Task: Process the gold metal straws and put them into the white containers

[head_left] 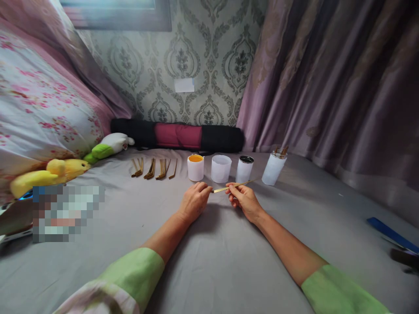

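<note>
A thin gold-coloured stick [221,189] lies roughly level between my two hands, just above the grey sheet. My right hand [246,201] pinches it near its middle, thumb on top, and its far end points up to the right. At the stick's left end, the curled fingers of my left hand [196,201] close on the tip; their undersides are hidden. Behind my hands stand a white cup with an orange inside [195,169], a plain white cup [221,169], a white-wrapped jar with a dark inside [244,169] and a taller white-wrapped jar [273,170] holding brown sticks.
Several small bunches of thin brown sticks [149,169] lie at the back left on the grey sheet [209,270]. Plush toys [65,169] and a blurred-out item [67,213] are on the left. A black and maroon roll [178,135] lies along the wall. A blue object [391,233] sits far right.
</note>
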Demonstrator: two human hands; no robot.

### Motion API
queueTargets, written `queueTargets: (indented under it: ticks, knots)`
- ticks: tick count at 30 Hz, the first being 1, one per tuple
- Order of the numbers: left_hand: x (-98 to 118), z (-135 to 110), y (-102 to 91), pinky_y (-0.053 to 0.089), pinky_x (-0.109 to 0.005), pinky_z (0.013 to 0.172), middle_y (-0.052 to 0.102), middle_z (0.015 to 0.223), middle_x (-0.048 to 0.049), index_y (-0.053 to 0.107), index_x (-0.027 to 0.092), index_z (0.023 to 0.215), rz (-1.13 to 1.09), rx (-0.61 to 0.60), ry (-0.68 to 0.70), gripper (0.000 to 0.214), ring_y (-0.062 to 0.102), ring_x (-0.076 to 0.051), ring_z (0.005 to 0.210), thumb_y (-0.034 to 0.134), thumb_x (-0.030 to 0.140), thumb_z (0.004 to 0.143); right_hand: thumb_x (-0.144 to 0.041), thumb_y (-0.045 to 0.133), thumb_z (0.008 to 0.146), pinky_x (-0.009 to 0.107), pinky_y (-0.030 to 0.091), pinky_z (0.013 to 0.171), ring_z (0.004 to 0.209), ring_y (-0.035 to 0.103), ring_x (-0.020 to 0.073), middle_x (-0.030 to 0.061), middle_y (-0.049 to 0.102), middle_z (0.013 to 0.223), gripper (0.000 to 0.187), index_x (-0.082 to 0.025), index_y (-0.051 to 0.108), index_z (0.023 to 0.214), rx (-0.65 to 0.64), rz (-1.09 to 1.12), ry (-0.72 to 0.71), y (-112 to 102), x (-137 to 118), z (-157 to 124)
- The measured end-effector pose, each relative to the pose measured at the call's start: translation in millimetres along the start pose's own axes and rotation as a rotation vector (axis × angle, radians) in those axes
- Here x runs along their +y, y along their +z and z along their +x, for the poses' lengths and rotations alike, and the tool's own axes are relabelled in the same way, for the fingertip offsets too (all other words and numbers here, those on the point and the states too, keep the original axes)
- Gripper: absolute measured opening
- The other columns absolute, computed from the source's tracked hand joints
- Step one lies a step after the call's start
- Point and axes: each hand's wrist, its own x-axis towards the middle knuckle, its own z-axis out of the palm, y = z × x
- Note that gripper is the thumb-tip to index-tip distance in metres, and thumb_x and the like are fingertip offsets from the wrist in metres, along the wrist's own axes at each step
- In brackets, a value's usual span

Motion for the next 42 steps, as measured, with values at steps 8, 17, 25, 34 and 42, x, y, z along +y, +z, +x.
queueTargets:
  ticks: [8,17,25,34,42]
  knots:
    - [-1.3,0.8,3.8,0.042,-0.025,0.073,0.057,0.086,-0.0047,0.059,0.018,0.093,-0.25,0.026,-0.135,0.02,0.053,-0.013,0.08,0.042,0.019,0.082,-0.039,0.062,0.066,0.016,0.033,0.036,0.049,0.047,0.0053,0.0011,0.057,0.071,0.032,-0.015,0.059,0.086,0.008,-0.004,0.007,-0.4,1.0,0.8]
    - [-4.2,2.7,9.5,0.042,-0.022,0.061,0.061,0.077,-0.0037,0.062,0.015,0.086,-0.574,0.031,-0.383,0.017,0.051,-0.01,0.065,0.051,0.02,0.075,-0.039,0.062,0.067,0.016,0.032,0.036,0.048,0.047,0.0057,0.0013,0.056,0.069,0.031,-0.014,0.059,0.084,0.048,0.007,0.008,-2.4,3.1,2.6]
    - [3.4,8.2,3.3,0.04,-0.018,0.044,0.06,0.067,-0.0019,0.059,0.012,0.088,-1.016,-0.106,-0.729,0.021,0.049,-0.007,0.049,0.051,0.02,0.07,-0.038,0.06,0.067,0.016,0.032,0.035,0.047,0.047,0.006,0.0006,0.055,0.067,0.028,-0.015,0.059,0.083,0.099,0.012,-0.005,-6.8,6.6,5.8]
    - [4.9,9.4,1.6,0.042,-0.019,0.044,0.061,0.072,-0.0065,0.057,0.008,0.092,-1.34,-0.147,-0.846,0.026,0.055,-0.009,0.054,0.056,0.017,0.068,-0.038,0.06,0.067,0.017,0.031,0.035,0.046,0.047,0.0057,0.0,0.055,0.066,0.028,-0.015,0.059,0.082,0.106,0.003,-0.015,-6.4,6.3,4.9]
    - [8.1,10.6,-2.5,0.043,-0.021,0.046,0.062,0.073,-0.0106,0.056,0.006,0.091,-1.48,-0.201,-0.922,0.027,0.056,-0.01,0.055,0.058,0.023,0.071,-0.039,0.061,0.066,0.017,0.031,0.034,0.046,0.047,0.0062,0.0006,0.056,0.064,0.029,-0.015,0.059,0.082,0.109,-0.013,-0.024,-5.8,5.5,5.1]
